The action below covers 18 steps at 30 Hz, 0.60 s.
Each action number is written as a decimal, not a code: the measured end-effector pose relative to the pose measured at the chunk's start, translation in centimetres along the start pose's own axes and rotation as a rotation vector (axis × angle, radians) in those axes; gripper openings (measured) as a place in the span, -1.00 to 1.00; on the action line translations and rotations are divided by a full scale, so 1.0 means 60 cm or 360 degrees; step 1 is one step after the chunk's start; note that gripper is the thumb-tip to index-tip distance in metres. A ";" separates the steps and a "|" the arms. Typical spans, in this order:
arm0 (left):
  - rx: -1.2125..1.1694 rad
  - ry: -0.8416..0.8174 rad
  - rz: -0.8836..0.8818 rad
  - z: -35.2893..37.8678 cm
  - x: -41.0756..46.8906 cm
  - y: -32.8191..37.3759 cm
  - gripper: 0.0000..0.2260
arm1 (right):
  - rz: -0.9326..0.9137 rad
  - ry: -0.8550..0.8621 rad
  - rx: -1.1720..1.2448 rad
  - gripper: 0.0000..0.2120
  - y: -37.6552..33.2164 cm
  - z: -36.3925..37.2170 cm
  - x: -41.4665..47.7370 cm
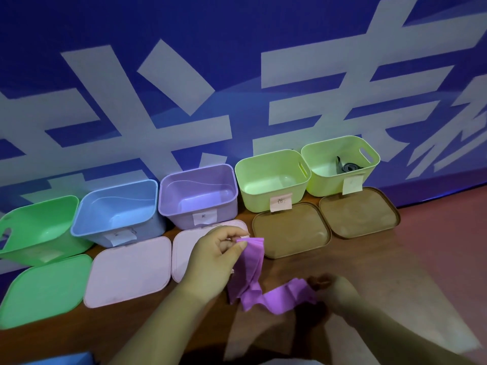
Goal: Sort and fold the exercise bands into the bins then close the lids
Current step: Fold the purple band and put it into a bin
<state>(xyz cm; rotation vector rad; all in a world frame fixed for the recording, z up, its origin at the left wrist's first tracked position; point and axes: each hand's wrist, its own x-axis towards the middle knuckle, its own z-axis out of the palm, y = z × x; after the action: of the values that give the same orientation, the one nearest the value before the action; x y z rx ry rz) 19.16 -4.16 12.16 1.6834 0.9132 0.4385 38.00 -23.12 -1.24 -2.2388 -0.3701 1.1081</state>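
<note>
A purple exercise band (pixel 254 270) hangs between my two hands above the wooden table. My left hand (pixel 214 256) pinches its upper end in front of the purple bin (pixel 229 204). Lower and to the right, my right hand (pixel 334 293) grips the band's other end; that hand is blurred. Behind stand a green bin (pixel 15 248), a blue bin (pixel 87 227) and two yellow-green bins (pixel 243 191) (pixel 311 177). The right yellow-green bin holds a dark folded band (pixel 346 166). All bins are open, with their lids lying flat in front.
Lids lie on the table: a green one (pixel 44 291), two pink ones (pixel 129 272) (pixel 184 248) and two brown ones (pixel 292 230) (pixel 358 212). A blue and white banner wall (pixel 237 75) rises right behind the bins. A blue object (pixel 60 360) shows at the bottom left edge.
</note>
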 end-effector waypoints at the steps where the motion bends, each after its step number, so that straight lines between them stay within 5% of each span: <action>1: 0.0001 -0.0002 -0.0006 0.001 0.002 -0.001 -0.83 | -0.0024 -0.0019 -0.0026 -0.73 0.010 0.006 0.003; 7: 0.0034 0.0010 -0.0016 0.009 0.008 -0.005 -0.82 | -0.0029 0.0076 -0.0086 -0.70 0.045 0.028 0.027; 18: 0.0038 0.0018 0.0032 0.011 0.003 0.006 -0.84 | -0.0085 -0.0194 0.0165 -0.68 -0.016 -0.037 -0.006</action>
<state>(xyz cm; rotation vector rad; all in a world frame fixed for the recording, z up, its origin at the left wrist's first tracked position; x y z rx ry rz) 19.89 -4.47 12.27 1.7148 0.9135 0.4524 39.54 -23.45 0.63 -2.0653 -0.4108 1.2112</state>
